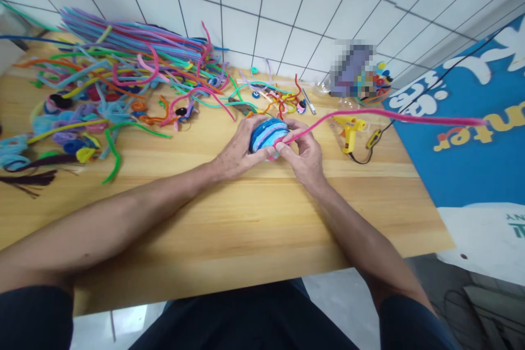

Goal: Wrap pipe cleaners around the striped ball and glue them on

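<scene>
The fingers of the left hand point(238, 150) and the right hand point(304, 154) are closed around the striped ball point(268, 135), between them; the right also pinches a pink pipe cleaner point(381, 114). Right of the ball lies a yellow glue gun point(350, 130).

Noted on the blue board point(455, 180), right of the desk point(246, 219): multicoloured lettering point(467, 134), legible in part as "nter", rest uncertain. Farther up the same board, large white lettering point(414, 103), not readable. On the white lower area point(479, 235), near the right edge of view: small letters point(511, 217), apparently "NY", beside larger green characters point(519, 229), cut off and unreadable.
</scene>
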The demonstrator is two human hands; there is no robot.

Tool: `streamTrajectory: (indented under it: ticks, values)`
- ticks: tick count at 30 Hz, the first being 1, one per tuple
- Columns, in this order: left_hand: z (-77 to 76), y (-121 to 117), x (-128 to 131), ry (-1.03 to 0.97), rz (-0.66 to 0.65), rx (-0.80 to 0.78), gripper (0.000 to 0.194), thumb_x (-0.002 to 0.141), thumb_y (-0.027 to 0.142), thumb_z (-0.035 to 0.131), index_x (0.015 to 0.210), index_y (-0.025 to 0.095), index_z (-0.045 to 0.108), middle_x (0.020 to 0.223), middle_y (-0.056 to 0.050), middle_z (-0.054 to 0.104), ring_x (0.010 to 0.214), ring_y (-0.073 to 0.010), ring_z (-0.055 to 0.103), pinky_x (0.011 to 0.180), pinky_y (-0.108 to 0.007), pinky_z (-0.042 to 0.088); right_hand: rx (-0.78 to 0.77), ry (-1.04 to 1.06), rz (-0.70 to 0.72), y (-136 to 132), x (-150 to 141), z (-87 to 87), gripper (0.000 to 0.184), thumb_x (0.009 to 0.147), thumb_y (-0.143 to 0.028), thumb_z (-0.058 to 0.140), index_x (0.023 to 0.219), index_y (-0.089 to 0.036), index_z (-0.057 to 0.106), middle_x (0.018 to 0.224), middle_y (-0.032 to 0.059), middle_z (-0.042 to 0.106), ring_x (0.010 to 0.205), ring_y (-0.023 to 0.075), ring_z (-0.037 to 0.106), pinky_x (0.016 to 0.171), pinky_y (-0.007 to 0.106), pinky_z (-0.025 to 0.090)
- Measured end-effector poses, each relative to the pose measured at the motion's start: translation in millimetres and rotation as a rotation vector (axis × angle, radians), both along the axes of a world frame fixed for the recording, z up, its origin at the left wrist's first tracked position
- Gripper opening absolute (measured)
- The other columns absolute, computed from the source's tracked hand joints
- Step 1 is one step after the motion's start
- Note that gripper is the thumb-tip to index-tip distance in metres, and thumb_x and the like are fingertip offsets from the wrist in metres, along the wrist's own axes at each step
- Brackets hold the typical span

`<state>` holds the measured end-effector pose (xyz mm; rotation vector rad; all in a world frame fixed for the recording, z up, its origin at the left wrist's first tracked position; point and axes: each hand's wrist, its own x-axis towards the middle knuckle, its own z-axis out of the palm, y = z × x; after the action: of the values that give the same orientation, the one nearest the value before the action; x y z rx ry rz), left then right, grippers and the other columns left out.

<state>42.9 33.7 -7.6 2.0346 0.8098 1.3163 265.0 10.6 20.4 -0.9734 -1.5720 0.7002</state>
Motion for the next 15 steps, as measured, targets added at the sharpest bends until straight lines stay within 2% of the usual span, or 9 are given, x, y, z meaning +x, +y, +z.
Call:
streamTrajectory:
  ticks: [9, 15]
  values:
    - [-0.1, 0.0, -1.4, -0.001, -0.010, -0.030, 0.085, 0.103, 0.076, 0.078, 0.165, 0.028, 0.046, 0.162, -0.020, 0.060, 0.152, -0.0394, 0.062, 0.130, -0.065, 0.053, -0.059, 0.038, 0.032, -2.7, 2.2, 8.9, 0.015, 0.094, -0.043, 0.087, 0.099, -0.033, 0.078, 0.141, 0.0044, 0.079, 0.142, 0.0304, 0.073, 0.128, 0.054, 0.056]
    - [-0.4, -1.4, -1.3, -0.026, -0.022, -0.089, 0.086, 0.102, 0.078, 0.077, 0.165, 0.028, 0.044, 0.164, -0.020, 0.059, 0.154, -0.0402, 0.061, 0.133, -0.068, 0.051, -0.055, 0.039, 0.006, -0.2, 4.4, 3.8, 0.020, 0.094, -0.047, 0.088, 0.096, -0.032, 0.075, 0.141, 0.0042, 0.080, 0.141, 0.0295, 0.073, 0.128, 0.053, 0.057]
